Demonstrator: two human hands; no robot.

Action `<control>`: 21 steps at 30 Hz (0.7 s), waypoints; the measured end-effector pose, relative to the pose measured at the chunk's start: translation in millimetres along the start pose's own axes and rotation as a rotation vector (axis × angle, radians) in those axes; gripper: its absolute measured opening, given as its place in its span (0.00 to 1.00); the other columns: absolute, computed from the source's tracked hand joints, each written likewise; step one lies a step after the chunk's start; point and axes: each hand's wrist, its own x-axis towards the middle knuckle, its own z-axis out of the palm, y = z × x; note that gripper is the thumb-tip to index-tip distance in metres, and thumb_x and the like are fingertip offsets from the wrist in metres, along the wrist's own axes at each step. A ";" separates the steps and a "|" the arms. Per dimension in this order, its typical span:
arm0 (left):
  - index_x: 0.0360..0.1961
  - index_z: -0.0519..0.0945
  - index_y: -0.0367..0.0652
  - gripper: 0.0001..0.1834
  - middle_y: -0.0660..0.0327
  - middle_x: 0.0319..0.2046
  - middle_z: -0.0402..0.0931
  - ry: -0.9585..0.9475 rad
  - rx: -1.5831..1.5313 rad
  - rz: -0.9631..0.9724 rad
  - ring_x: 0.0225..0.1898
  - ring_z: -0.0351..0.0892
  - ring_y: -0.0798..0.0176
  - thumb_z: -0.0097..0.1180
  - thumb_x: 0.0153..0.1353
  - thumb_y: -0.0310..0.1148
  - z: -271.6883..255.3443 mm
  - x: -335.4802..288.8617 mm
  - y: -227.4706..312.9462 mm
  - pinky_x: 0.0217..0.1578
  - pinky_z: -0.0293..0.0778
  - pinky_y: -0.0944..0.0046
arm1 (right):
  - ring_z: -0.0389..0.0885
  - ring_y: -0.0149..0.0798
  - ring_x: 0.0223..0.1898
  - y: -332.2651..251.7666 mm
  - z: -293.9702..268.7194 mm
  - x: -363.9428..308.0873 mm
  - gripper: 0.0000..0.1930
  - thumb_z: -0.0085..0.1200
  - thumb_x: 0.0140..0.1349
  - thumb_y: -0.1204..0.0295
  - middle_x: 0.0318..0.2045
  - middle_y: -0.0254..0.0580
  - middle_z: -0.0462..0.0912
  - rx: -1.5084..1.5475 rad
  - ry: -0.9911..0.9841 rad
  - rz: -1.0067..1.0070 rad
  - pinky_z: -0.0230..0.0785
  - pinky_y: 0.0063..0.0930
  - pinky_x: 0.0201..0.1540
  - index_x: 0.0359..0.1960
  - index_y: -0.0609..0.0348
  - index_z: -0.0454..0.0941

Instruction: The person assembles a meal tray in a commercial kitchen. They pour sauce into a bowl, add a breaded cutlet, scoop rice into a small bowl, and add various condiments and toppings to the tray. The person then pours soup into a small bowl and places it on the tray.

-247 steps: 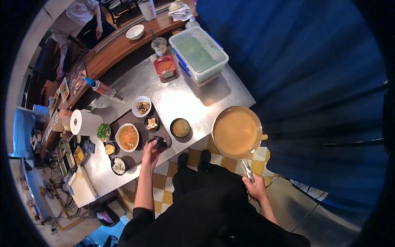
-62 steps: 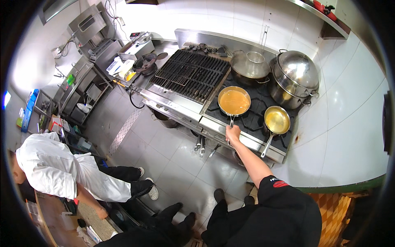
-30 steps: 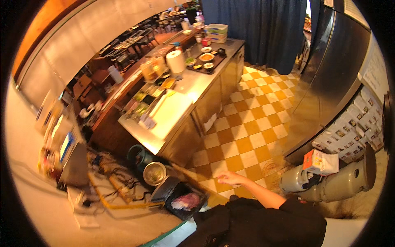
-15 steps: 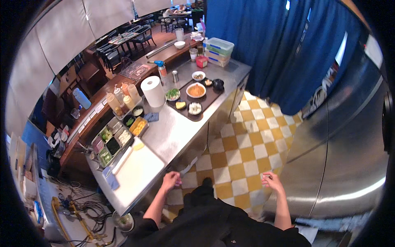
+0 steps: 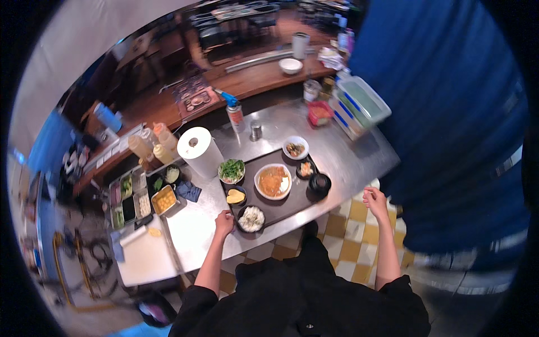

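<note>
Head view, left hand: the left hand rests at the near edge of the steel worktop, fingers curled in; it touches, or all but touches, the near left corner of the long black rectangular tray. Whether it grips the tray rim I cannot tell.
Head view, right hand: the right hand hangs off the worktop, beyond its near right corner and over the yellow-and-white checked floor, loosely clenched and holding nothing.
Tray: it lies slantwise along the near edge, toward the right end of the worktop.
On the tray: a small black bowl of white food sits just beside the left hand; a wide white bowl of orange soup stands mid-tray; a dark bowl of green herbs stands at the far left corner; a small black pot at the right end.
Open room: bare steel lies left of the left hand, along the near edge.
Far side: a white paper-towel roll stands upright, near the herbs.
</note>
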 end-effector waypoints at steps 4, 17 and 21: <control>0.51 0.83 0.40 0.15 0.52 0.31 0.86 0.069 -0.081 -0.164 0.29 0.87 0.62 0.54 0.64 0.26 -16.5 -37.2 -5.4 0.33 0.82 0.61 | 0.87 0.38 0.38 -50.4 49.9 139.3 0.15 0.60 0.67 0.65 0.36 0.47 0.88 -0.080 -0.210 -0.167 0.78 0.31 0.42 0.51 0.61 0.82; 0.43 0.84 0.35 0.12 0.50 0.30 0.85 0.508 0.230 0.352 0.34 0.87 0.56 0.61 0.63 0.31 -186.3 172.5 274.2 0.38 0.79 0.60 | 0.84 0.50 0.44 -250.2 254.4 261.8 0.25 0.67 0.58 0.57 0.43 0.53 0.84 -0.019 -0.493 -0.670 0.77 0.41 0.47 0.49 0.63 0.80; 0.46 0.84 0.36 0.22 0.44 0.37 0.85 0.447 0.510 0.139 0.42 0.86 0.46 0.62 0.62 0.45 -218.3 308.8 258.4 0.45 0.80 0.51 | 0.77 0.58 0.54 -320.0 340.8 256.1 0.35 0.67 0.56 0.51 0.51 0.57 0.76 -0.212 -0.432 -0.674 0.72 0.50 0.55 0.59 0.61 0.72</control>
